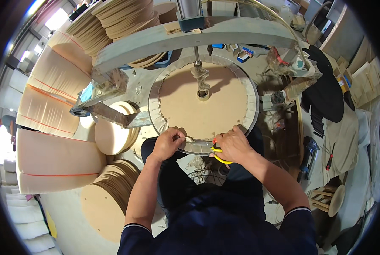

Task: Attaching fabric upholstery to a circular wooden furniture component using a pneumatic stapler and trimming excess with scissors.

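Scissors [216, 149] lay along the near rim of a cloth-edged disc

The left hand [168, 144] was closed in a pinch, its fingertips seemingly on a scrap of the pleated cloth [250, 100] at the near edge, probably to keep it lifted and taut. The right hand [233, 145] gripped the scissors by their yellow handles, the blades pointing left toward the pinch; whether the blades were parted could not be told. Holding them low along the rim likely kept the metal clear of the disc [190, 114].

The disc lay flat in front of the person, over the knees. Above its middle came down a rod [196, 55] with a wrapped lower end, hung from a curved beam [156, 40]; it presumably pinned the disc so that both hands could be free for the edge. A red-handled screwdriver [329, 161] lay to the right, within reach perhaps for convenience.

By count: two hands, one pair of scissors, one disc under the rod, one rod, one beam, one screwdriver and one stool [329, 200]. One leaning stack of boards [103, 199] stood at lower left and at least two stacks [124, 21] at upper left, their layers too many and too tight to count.
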A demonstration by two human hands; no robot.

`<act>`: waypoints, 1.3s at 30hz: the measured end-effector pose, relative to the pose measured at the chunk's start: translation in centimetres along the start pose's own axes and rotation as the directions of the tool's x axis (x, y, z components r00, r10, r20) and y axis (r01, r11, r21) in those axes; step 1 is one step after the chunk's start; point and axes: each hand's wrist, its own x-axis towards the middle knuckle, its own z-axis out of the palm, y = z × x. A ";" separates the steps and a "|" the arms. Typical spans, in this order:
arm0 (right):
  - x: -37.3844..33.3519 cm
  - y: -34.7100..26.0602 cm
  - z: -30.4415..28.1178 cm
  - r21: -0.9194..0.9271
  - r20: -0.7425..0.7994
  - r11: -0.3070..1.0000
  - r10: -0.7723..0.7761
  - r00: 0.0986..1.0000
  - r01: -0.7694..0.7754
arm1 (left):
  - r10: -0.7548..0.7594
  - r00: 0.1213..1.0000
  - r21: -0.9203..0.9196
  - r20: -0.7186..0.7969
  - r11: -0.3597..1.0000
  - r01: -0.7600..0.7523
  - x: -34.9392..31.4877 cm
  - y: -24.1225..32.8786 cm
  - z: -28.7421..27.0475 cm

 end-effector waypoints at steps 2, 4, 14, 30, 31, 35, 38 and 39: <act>0.1 -0.1 0.4 0.000 0.008 1.000 0.005 1.000 -0.005 | -0.001 1.000 -0.009 -0.008 1.000 0.001 0.0 -0.4 0.1; 0.1 -0.2 1.3 0.114 0.060 0.993 0.037 0.998 -0.044 | -0.002 1.000 -0.017 -0.016 1.000 0.002 -0.1 -0.9 0.3; 0.0 -2.2 0.9 -0.046 0.046 0.998 0.054 0.997 -0.052 | 0.063 0.993 -0.109 -0.096 0.991 -0.074 -0.6 -1.9 1.7; -0.2 -3.2 1.0 -0.058 0.030 0.993 0.103 0.994 -0.101 | -0.277 0.951 -0.539 -0.138 0.826 0.162 -1.4 0.2 4.5; -0.1 -3.0 1.3 -0.055 0.027 0.993 0.104 0.994 -0.103 | -0.301 0.943 -0.593 -0.145 0.789 0.160 -1.5 0.2 4.8; -0.4 -2.1 2.3 0.103 0.071 0.990 0.091 0.993 -0.098 | -0.424 0.900 -0.810 -0.098 0.560 0.176 -1.4 0.8 5.2; -1.3 -2.3 1.7 0.055 -0.011 0.993 0.106 0.994 -0.105 | -0.431 0.895 -0.872 -0.118 0.476 0.114 -1.5 0.8 5.7; -1.5 -2.6 1.3 -0.021 -0.035 0.991 0.131 0.991 -0.132 | -0.433 0.894 -0.871 -0.119 0.477 0.115 -1.5 0.8 5.9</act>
